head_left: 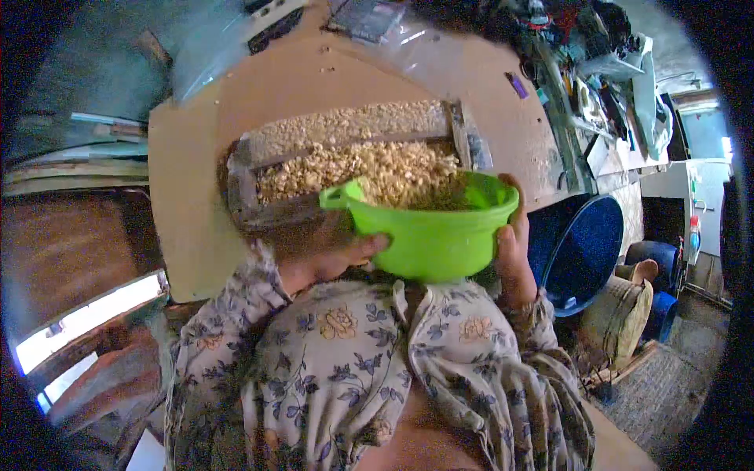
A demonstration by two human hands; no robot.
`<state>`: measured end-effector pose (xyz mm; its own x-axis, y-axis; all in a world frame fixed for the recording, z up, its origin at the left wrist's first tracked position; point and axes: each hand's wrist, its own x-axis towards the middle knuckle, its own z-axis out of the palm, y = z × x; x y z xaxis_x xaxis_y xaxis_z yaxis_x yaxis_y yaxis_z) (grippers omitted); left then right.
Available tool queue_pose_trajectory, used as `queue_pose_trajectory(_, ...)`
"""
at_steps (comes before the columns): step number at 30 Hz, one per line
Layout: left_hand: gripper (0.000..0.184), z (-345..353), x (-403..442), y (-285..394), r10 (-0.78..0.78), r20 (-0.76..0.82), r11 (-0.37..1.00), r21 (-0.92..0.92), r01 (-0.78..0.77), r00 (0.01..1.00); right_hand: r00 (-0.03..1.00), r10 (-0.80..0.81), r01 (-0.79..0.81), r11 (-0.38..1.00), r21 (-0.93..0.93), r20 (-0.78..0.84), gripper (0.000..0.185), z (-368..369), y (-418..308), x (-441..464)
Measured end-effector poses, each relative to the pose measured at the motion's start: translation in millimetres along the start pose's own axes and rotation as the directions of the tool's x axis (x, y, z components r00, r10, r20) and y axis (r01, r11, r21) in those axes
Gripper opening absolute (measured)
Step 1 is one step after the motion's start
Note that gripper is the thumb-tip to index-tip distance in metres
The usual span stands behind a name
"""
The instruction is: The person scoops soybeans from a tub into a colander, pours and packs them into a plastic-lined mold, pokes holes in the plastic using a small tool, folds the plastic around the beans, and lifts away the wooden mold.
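Note:
A bright green plastic bowl [432, 239] with lug handles is held between my hands, over the near edge of a wooden frame [243, 184]. My left hand [342, 255] grips its left side, thumb against the wall. My right hand [514, 243] is wrapped round the right side and rim. Light tan, lumpy pieces [314, 169], too blurred to name, fill the frame's near compartment and heap up at the bowl's far rim. Some pieces there are smeared by motion. The frame's far compartment holds a flatter, paler layer [345, 122]. The bowl's bottom is partly hidden.
The frame lies on a brown board tabletop [188, 196]. A purple packet [516, 85] sits at the table's right. Below the right edge stands a large blue barrel [593, 243], with a pale sack-like container [620, 314] beyond it. Clutter lines the back right.

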<state>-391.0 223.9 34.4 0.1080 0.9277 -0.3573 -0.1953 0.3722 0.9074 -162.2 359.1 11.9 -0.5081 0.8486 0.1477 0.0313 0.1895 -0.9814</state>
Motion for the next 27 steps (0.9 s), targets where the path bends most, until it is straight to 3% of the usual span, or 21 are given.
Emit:
queue_pose_trajectory(2, 0.041, 8.4, -2.9, 8.6, -0.035, 0.047, 0.996, -0.082, 0.039, 0.998, 1.0, 0.007, -0.006, 1.0, 0.018, -0.016, 0.084, -5.1, 3.3, -3.8)
queue_pose_trajectory(6, 0.042, 6.9, 1.6, -2.7, -0.035, 0.02, 0.997, -0.068, 0.036, 0.999, 1.0, -0.001, 0.003, 0.998, 0.065, -0.022, 0.087, -11.3, 1.1, -4.9)
queue_pose_trajectory(9, 0.044, -0.4, 6.6, -23.3, -0.007, 0.104, 0.993, -0.114, 0.019, 0.995, 1.0, 0.016, -0.018, 0.991, 0.13, 0.015, 0.093, -17.1, -11.4, -2.9)
queue_pose_trajectory(10, 0.044, -4.6, 12.5, -41.5, 0.086, 0.054, 0.906, -0.42, -0.056, 0.995, 0.999, -0.011, 0.002, 0.985, 0.17, 0.053, 0.094, -20.9, -15.7, -1.1)
queue_pose_trajectory(12, 0.044, -7.2, 8.4, -41.7, 0.163, -0.027, 0.725, -0.675, -0.139, 0.986, 0.989, -0.082, 0.047, 0.963, 0.266, 0.123, 0.095, -31.1, -14.4, 2.4)
queue_pose_trajectory(13, 0.04, -7.4, 1.2, -26.8, 0.28, -0.179, 0.835, -0.44, -0.331, 0.943, 0.983, -0.107, 0.065, 0.962, 0.265, 0.148, 0.096, -36.4, -13.4, 4.1)
queue_pose_trajectory(15, 0.031, -25.0, 8.2, -9.9, 0.131, -0.097, 0.552, -0.82, -0.154, 0.987, 0.972, -0.157, 0.108, 0.958, 0.265, 0.175, 0.097, -39.5, -19.9, 11.2)
queue_pose_trajectory(16, 0.031, -42.9, 17.6, -16.9, 0.153, -0.105, 0.557, -0.812, -0.173, 0.983, 0.928, -0.244, 0.16, 0.943, 0.291, 0.28, 0.097, -38.8, -26.5, 16.5)
queue_pose_trajectory(18, 0.029, -59.5, 15.5, -13.1, 0.148, -0.083, 0.746, -0.645, -0.167, 0.985, 0.851, -0.354, 0.231, 0.916, 0.327, 0.389, 0.097, -40.9, -35.3, 27.0)
queue_pose_trajectory(19, 0.029, -56.2, 3.7, 4.8, 0.177, -0.067, 0.809, -0.558, -0.184, 0.982, 0.834, -0.364, 0.356, 0.929, 0.099, 0.414, 0.089, -43.4, -42.5, 32.9)
queue_pose_trajectory(20, 0.028, -52.8, -8.1, 22.7, 0.206, -0.05, 0.861, -0.465, -0.205, 0.977, 0.846, -0.378, 0.405, 0.914, 0.007, 0.377, 0.084, -37.3, -50.2, 34.6)
queue_pose_trajectory(22, 0.033, -66.4, -9.7, 14.1, 0.099, -0.094, 0.864, -0.486, -0.133, 0.991, 0.864, -0.404, 0.468, 0.863, -0.187, 0.3, 0.076, -18.3, -75.9, 38.1)
queue_pose_trajectory(23, 0.04, -36.0, -36.0, 50.9, 0.145, -0.277, 0.882, -0.4, -0.251, 0.95, 0.928, -0.284, 0.35, 0.886, -0.303, 0.242, 0.069, -13.7, -79.1, 47.6)
queue_pose_trajectory(24, 0.04, -46.9, -14.1, 41.8, 0.151, -0.282, 0.873, -0.411, -0.262, 0.947, 0.974, -0.157, 0.213, 0.88, -0.424, 0.164, 0.063, -6.7, -65.6, 74.7)
queue_pose_trajectory(25, 0.043, -45.1, -14.3, 37.7, 0.188, -0.348, 0.873, -0.369, -0.319, 0.919, 0.972, -0.185, 0.226, 0.9, -0.372, 0.144, 0.048, 10.9, -74.2, 79.8)
queue_pose_trajectory(26, 0.046, -44.6, -17.7, 35.6, 0.225, -0.411, 0.872, -0.32, -0.37, 0.884, 0.925, -0.277, 0.357, 0.865, -0.353, 0.259, 0.039, 28.9, -70.2, 89.7)
queue_pose_trajectory(27, 0.047, -44.5, -25.2, 38.4, 0.18, -0.486, 0.922, -0.22, -0.319, 0.855, 0.862, -0.351, 0.469, 0.825, -0.315, 0.364, 0.03, 48.1, -64.3, 98.8)
